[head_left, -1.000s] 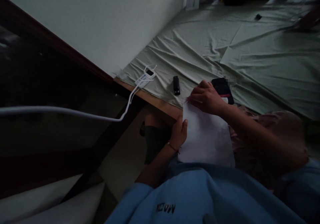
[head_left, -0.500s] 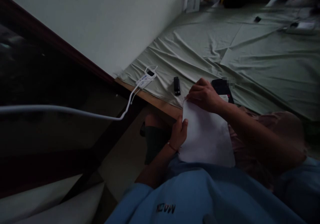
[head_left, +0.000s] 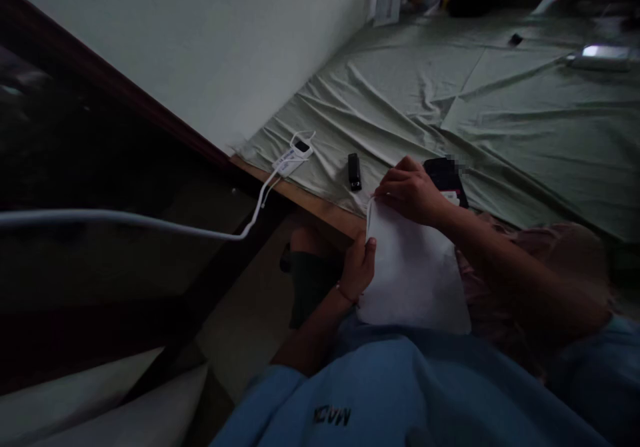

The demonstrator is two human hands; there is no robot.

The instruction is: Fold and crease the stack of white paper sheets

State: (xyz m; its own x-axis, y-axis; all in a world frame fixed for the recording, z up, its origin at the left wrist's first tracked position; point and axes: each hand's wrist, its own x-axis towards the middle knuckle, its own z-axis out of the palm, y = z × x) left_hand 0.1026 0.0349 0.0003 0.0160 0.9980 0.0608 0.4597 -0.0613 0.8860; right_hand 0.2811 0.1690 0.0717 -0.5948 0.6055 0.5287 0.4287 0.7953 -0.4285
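Your left hand [head_left: 357, 267] grips the left edge of white paper sheets [head_left: 415, 280] lying on your lap, while your right hand [head_left: 411, 192] pinches their top left corner. Beyond them, on a wrinkled pale green bedsheet [head_left: 525, 120], a black stapler [head_left: 355, 170] lies near your right hand, with a white power strip [head_left: 290, 162] farther left.

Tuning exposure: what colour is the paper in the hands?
The paper is white; best in head view.

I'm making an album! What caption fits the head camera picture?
Left hand grips white paper at its side, right hand its corner.
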